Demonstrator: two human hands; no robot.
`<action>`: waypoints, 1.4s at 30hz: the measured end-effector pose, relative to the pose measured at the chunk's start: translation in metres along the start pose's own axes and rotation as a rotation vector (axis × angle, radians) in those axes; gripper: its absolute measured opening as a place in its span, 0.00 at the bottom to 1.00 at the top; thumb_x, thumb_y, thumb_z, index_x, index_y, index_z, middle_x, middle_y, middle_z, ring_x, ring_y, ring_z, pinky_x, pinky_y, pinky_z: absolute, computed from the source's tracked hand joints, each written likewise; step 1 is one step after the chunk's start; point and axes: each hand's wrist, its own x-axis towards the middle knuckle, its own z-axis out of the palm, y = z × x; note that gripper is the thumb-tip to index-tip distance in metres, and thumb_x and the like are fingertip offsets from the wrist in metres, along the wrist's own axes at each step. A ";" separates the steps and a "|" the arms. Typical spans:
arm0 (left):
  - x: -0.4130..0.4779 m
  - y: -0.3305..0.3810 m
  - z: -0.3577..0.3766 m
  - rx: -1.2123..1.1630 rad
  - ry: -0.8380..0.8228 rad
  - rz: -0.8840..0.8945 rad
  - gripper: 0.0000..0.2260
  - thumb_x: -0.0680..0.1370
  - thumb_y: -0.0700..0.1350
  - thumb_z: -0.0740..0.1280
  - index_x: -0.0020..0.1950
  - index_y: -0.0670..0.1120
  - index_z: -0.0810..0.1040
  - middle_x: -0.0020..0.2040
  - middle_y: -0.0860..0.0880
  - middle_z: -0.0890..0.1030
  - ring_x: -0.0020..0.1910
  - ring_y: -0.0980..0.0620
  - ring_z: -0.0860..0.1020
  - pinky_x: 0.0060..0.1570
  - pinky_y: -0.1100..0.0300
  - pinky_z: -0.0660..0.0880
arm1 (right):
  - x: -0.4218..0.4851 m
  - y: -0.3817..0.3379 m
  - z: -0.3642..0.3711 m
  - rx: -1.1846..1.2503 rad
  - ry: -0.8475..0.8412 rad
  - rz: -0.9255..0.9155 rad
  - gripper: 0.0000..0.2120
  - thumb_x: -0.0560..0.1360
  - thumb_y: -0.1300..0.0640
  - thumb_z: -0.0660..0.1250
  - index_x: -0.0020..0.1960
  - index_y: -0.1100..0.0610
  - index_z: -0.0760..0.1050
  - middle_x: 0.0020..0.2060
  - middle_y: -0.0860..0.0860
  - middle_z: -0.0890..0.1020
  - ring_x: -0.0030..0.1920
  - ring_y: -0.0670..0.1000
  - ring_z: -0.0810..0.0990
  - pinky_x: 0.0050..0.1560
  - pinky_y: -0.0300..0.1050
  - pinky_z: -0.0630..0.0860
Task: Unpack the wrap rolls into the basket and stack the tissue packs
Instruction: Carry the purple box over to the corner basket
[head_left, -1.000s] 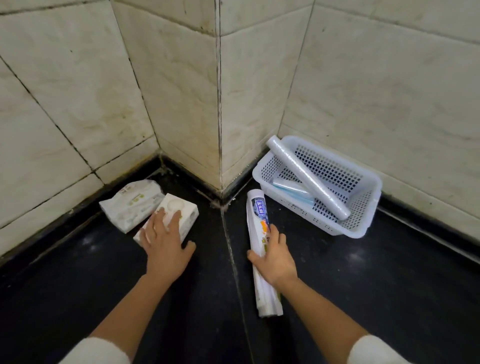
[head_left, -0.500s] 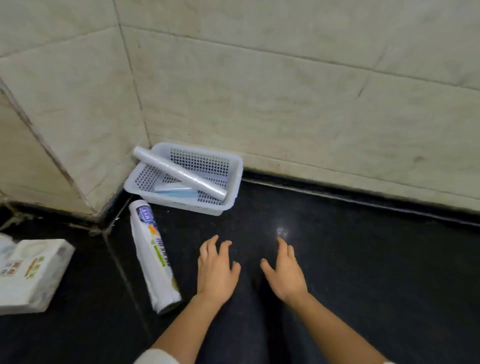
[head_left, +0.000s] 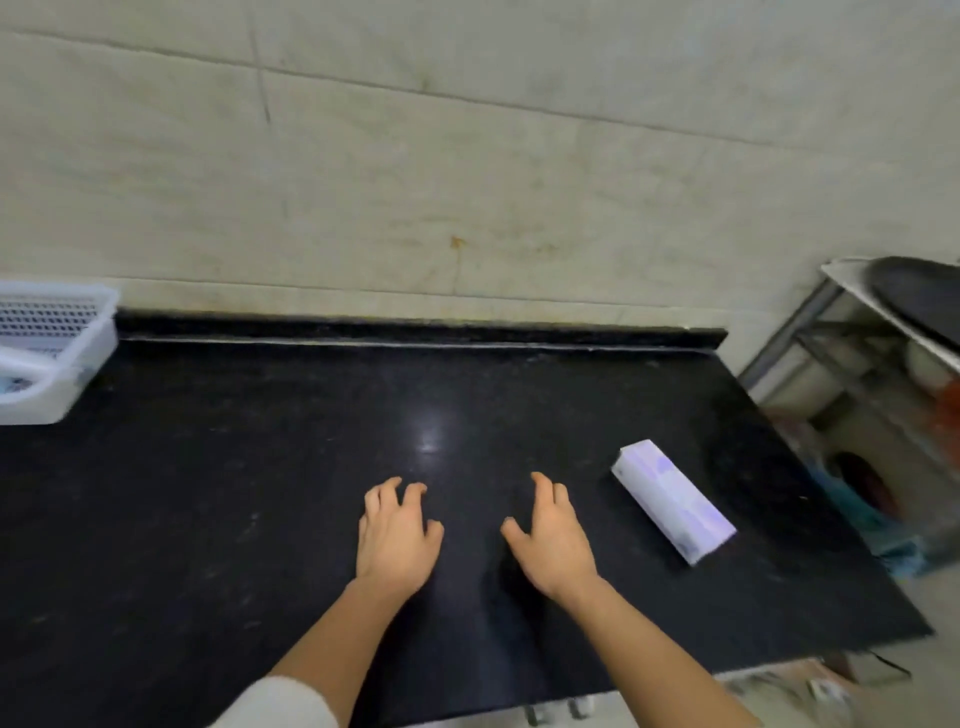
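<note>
One white and lilac tissue pack (head_left: 673, 506) lies flat on the black bench (head_left: 208, 519), right of both hands, its long axis running from far-left to near-right; the right hand (head_left: 553, 538) hovers near it, apart, fingers loosely curled and holding nothing; the left hand (head_left: 397, 535) beside it is likewise empty; one white basket (head_left: 78, 358) sits at the far left edge, partly cut off.
</note>
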 end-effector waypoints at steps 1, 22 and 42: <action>0.000 0.019 0.013 0.001 -0.012 0.008 0.22 0.78 0.50 0.61 0.71 0.48 0.64 0.74 0.44 0.61 0.73 0.46 0.55 0.69 0.49 0.64 | 0.001 0.019 -0.013 -0.012 0.010 0.014 0.34 0.76 0.47 0.62 0.75 0.56 0.53 0.68 0.53 0.65 0.66 0.56 0.69 0.62 0.53 0.72; 0.037 0.170 0.181 0.166 -0.044 0.085 0.26 0.80 0.51 0.57 0.76 0.44 0.58 0.77 0.40 0.57 0.76 0.42 0.56 0.75 0.49 0.54 | 0.085 0.208 -0.120 -0.144 -0.196 -0.054 0.42 0.68 0.38 0.66 0.74 0.48 0.48 0.66 0.50 0.63 0.58 0.55 0.74 0.55 0.50 0.75; -0.034 0.109 0.085 -0.017 0.154 -0.410 0.24 0.82 0.54 0.52 0.76 0.46 0.59 0.78 0.42 0.55 0.77 0.44 0.51 0.76 0.51 0.51 | 0.096 0.077 -0.061 -0.153 -0.372 -0.532 0.41 0.69 0.41 0.63 0.75 0.47 0.46 0.61 0.53 0.71 0.54 0.58 0.77 0.43 0.48 0.69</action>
